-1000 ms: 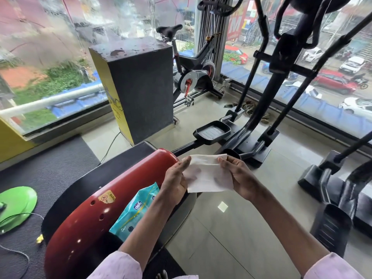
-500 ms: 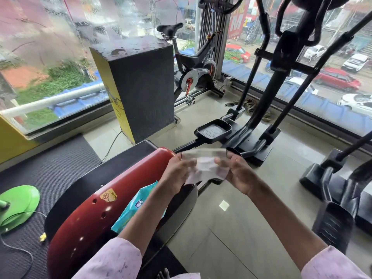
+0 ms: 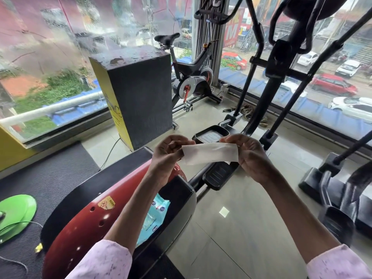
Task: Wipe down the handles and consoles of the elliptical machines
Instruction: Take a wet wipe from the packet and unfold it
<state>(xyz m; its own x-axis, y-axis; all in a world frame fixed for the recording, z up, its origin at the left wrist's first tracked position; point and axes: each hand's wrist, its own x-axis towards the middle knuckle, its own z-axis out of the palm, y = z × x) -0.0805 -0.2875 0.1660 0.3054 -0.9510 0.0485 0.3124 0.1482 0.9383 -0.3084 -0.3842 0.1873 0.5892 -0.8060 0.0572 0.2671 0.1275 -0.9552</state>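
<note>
The left hand (image 3: 168, 156) and right hand (image 3: 249, 156) each pinch one end of a white wipe (image 3: 210, 153), folded into a strip and held taut between them. It hangs above the red elliptical housing (image 3: 80, 222), where a blue wipes packet (image 3: 154, 216) rests.

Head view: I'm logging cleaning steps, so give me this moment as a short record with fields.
wipe: white wipe, folded to a strip, held in the air
left hand: left hand pinches its left end
right hand: right hand pinches its right end
wipe pack: blue wipe pack lies on the red and black machine housing
elliptical: elliptical machine ahead, not yet touched
</note>
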